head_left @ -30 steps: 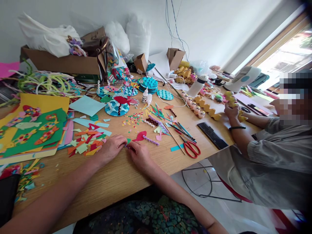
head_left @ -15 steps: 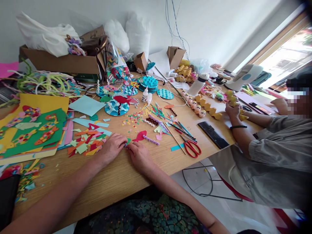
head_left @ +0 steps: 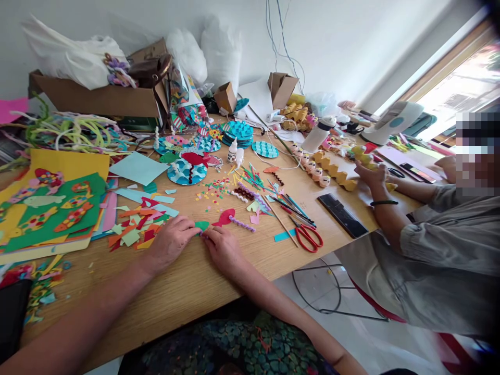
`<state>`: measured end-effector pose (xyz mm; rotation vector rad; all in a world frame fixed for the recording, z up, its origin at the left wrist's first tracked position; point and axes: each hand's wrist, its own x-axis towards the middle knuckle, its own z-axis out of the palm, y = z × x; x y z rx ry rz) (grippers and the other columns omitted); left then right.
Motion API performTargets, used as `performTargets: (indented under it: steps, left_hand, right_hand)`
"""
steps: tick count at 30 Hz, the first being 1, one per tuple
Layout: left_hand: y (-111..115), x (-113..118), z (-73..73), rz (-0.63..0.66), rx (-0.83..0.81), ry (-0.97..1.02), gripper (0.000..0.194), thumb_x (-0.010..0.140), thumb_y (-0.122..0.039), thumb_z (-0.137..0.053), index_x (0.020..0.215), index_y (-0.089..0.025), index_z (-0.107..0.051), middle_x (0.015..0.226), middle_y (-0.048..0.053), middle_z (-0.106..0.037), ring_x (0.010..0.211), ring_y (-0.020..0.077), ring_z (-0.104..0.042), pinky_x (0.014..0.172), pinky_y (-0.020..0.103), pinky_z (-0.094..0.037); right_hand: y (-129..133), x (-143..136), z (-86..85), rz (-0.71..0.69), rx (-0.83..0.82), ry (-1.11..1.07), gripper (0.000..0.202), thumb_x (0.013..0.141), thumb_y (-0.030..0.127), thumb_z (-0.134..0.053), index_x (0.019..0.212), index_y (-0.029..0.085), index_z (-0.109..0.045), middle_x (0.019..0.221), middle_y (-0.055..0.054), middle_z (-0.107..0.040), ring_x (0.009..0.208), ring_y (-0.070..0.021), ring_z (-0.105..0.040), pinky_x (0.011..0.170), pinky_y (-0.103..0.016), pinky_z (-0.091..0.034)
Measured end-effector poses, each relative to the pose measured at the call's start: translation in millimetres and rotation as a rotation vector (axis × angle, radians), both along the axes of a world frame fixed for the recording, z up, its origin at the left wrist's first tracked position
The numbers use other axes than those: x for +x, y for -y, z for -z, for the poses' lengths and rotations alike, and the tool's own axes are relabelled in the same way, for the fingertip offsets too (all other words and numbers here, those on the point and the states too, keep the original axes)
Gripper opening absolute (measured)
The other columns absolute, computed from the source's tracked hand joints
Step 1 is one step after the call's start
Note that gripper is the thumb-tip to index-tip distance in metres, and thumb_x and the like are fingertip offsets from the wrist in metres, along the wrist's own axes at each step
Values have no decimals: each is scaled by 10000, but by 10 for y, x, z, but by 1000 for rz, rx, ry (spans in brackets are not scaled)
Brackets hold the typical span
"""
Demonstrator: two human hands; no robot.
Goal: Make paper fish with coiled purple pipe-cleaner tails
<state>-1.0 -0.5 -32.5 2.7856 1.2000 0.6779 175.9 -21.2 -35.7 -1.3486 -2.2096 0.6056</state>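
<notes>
Near the front of the table, my left hand (head_left: 175,238) pinches a small green paper shape (head_left: 202,225), which looks like a fish cutout partly covered by the fingers. My right hand (head_left: 224,251) is closed beside it, its fingertips on a bit of purple pipe cleaner (head_left: 202,234) at the paper's lower edge. Most of that pipe cleaner is hidden. Just beyond my right hand lies a red paper fish (head_left: 224,217) with a twisted purple pipe cleaner (head_left: 242,224) at its end. Paper scraps (head_left: 130,229) are heaped beyond my left hand.
Red-handled scissors (head_left: 308,238), a wooden stick (head_left: 282,223) and a black phone (head_left: 342,215) lie to the right. A glue bottle (head_left: 232,152) stands behind. Coloured sheets (head_left: 88,232) with paper fish fill the left. At right, another person's hand (head_left: 371,176) holds yellow egg carton.
My left hand has shifted slightly left, showing more of the green paper. My right hand stays nearly still. The other person's hands have moved a little left.
</notes>
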Motion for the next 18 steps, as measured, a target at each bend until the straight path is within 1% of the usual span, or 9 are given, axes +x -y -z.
performTargets:
  steps: [3, 6, 10, 13, 15, 18]
  left_hand:
    - [-26, 4, 11, -6, -44, 67, 250, 888, -231, -417, 926, -181, -659, 871, 54, -627, 883, 193, -508, 792, 334, -445]
    - [-72, 13, -20, -5, -123, 156, 229, 883, -237, -432, 934, -188, -650, 858, 43, -628, 845, 170, -530, 750, 300, -455]
    - [-105, 8, -68, 26, -144, 195, 235, 884, -233, -422, 960, -195, -641, 891, 46, -616, 877, 168, -535, 758, 295, -460]
    - [-98, 8, -63, 57, -186, 146, 251, 887, -218, -401, 934, -193, -647, 882, 49, -620, 878, 169, -538, 759, 296, -463]
    - [-87, 15, -44, 47, -209, 110, 261, 890, -221, -390, 927, -181, -645, 876, 55, -630, 864, 172, -551, 750, 299, -467]
    - [-76, 20, -26, 11, -232, 109, 269, 896, -232, -375, 964, -174, -629, 902, 58, -641, 857, 166, -575, 748, 296, -475]
  right_hand:
    - [-5, 14, 0, 5, -27, -83, 217, 842, 137, -463, 935, 185, -653, 920, -60, -660, 845, -149, -589, 766, -241, -436]
    - [-26, 47, -17, 27, -58, -219, 235, 776, 65, -504, 918, 172, -657, 873, -46, -662, 806, -139, -589, 741, -227, -437]
    - [-63, 88, -60, 69, -179, -322, 218, 743, 45, -531, 874, 156, -665, 768, -14, -666, 683, -116, -579, 651, -205, -435]
    - [-72, 88, -78, 75, -189, -288, 201, 756, 58, -529, 876, 144, -666, 796, -27, -675, 706, -120, -587, 668, -208, -436]
    - [-66, 75, -69, 58, -138, -226, 205, 773, 65, -515, 892, 142, -663, 836, -45, -675, 759, -130, -595, 707, -218, -436]
    - [-51, 52, -41, 22, -77, -143, 209, 800, 90, -499, 922, 160, -654, 900, -57, -665, 832, -142, -594, 748, -229, -434]
